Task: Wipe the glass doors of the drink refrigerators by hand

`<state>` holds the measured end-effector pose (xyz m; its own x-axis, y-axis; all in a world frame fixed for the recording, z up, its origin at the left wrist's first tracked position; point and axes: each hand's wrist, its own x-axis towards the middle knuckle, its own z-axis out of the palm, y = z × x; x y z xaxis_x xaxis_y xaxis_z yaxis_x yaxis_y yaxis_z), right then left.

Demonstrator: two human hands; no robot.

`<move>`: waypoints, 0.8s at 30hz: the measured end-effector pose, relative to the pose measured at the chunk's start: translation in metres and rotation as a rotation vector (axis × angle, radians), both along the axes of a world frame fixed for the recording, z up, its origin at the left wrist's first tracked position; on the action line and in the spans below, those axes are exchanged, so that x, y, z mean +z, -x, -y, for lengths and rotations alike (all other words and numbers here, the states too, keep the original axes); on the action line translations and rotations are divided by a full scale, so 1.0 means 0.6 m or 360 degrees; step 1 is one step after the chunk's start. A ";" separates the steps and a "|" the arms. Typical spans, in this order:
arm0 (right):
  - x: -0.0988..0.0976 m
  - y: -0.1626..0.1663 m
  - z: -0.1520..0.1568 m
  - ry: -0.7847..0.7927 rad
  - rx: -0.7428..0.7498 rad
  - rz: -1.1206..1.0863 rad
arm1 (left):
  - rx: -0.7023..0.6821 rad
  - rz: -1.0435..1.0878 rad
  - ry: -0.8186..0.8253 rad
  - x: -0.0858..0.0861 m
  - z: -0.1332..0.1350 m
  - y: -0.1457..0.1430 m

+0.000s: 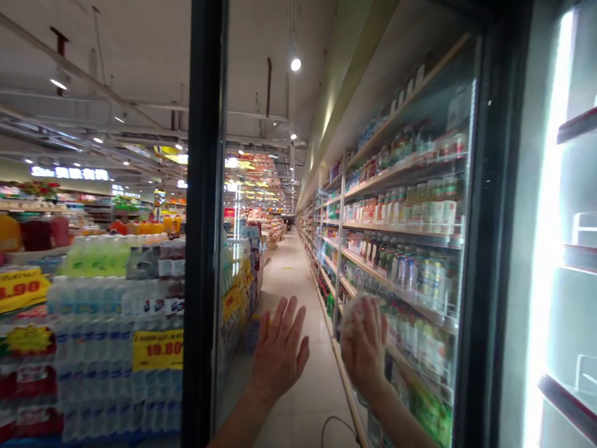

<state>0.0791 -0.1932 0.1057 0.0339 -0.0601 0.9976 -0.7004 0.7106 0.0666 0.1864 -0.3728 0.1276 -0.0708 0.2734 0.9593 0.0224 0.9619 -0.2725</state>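
Observation:
A glass door [284, 267] with a black frame [204, 224] stands in front of me. My left hand [280, 351] lies flat at the pane's lower middle, its fingers stretched out and holding nothing. To its right, my right hand [366, 348] holds a pale, whitish cloth [351, 314] against the glass. The cloth bunches around the fingers and is slightly blurred, so its full shape is hard to make out.
Lit cooler shelves [576, 255] are close on the right. Shelves of bottled drinks [415, 205] show in the glass. Stacked water bottles [97, 354] with yellow price signs [158, 350] stand left. A dark cable [336, 419] curves near the floor.

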 end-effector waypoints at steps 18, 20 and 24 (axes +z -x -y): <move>0.065 0.046 -0.070 -0.0057 -0.0013 -0.0230 | 0.0160 -0.0084 0.0131 0.177 -0.048 0.009; 0.066 0.044 -0.069 -0.0059 -0.0011 -0.0231 | 0.0228 -0.0013 0.0303 0.151 -0.033 -0.009; 0.065 0.039 -0.067 -0.0081 -0.0005 -0.0208 | 0.0079 0.0406 0.1062 0.058 -0.017 -0.036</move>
<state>0.0560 -0.1530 0.1447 0.1634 -0.1105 0.9804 -0.6812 0.7062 0.1931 0.2081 -0.3626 0.1623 -0.2981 0.7868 0.5405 0.1243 0.5934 -0.7953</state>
